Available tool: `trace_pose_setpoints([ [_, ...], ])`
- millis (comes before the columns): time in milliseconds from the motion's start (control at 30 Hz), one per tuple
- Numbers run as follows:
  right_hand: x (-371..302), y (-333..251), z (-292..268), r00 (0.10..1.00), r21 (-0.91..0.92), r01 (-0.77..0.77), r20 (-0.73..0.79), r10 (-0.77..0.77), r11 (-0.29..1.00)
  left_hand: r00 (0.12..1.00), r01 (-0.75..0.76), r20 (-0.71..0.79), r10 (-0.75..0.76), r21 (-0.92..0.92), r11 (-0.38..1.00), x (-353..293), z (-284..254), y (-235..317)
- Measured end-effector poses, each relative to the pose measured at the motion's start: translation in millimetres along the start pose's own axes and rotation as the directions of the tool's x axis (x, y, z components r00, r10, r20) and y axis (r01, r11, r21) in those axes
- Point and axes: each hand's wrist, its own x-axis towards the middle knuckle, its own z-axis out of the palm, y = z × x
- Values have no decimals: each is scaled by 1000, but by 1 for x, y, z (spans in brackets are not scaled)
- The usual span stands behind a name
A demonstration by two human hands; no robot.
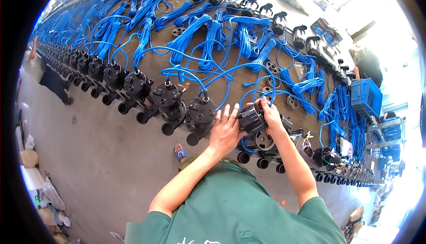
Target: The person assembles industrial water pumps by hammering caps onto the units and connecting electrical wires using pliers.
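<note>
My right hand [269, 114] is wrapped round a black ribbed pump cover [252, 120], which is tilted on its side. A blue cable loops up near this hand. My left hand [225, 131] lies against the cover's left side, its fingers stretched out and its thumb close to the cover's lower edge. Just below the cover, a pump body with a round grey plate [263, 141] stands at the table's near edge. Left of my left hand is a black capped pump [201, 113], with a blue cable rising from its top. Another capped pump [167, 100] stands beside that one.
Bundled blue cables [213, 40] cover much of the brown table [153, 66]. Rows of pumps line its near and far edges. Loose grey round plates [293, 101] lie among the cables. A blue crate [366, 96] sits at the right, and another person [55, 84] is at far left.
</note>
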Motion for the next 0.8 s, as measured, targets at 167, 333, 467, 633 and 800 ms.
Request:
trace_pose_setpoints([
  [167,3,8,-1,999,-8,49,-9,-49,999,990,22,-130,-57,-252,967,-27,8,-6],
  [333,2,8,4,998,-55,56,-28,-58,997,958,98,-170,-232,-564,820,-32,9,-5],
  [467,1,6,6,998,-81,58,-31,-60,995,955,158,-113,-273,-584,796,-36,14,-10],
  [633,1,6,22,984,-224,167,-17,-175,960,948,259,-50,-314,-450,855,-36,19,-10],
  [800,5,7,24,979,-275,184,-38,-202,944,910,318,43,-412,-709,629,-42,4,-14],
])
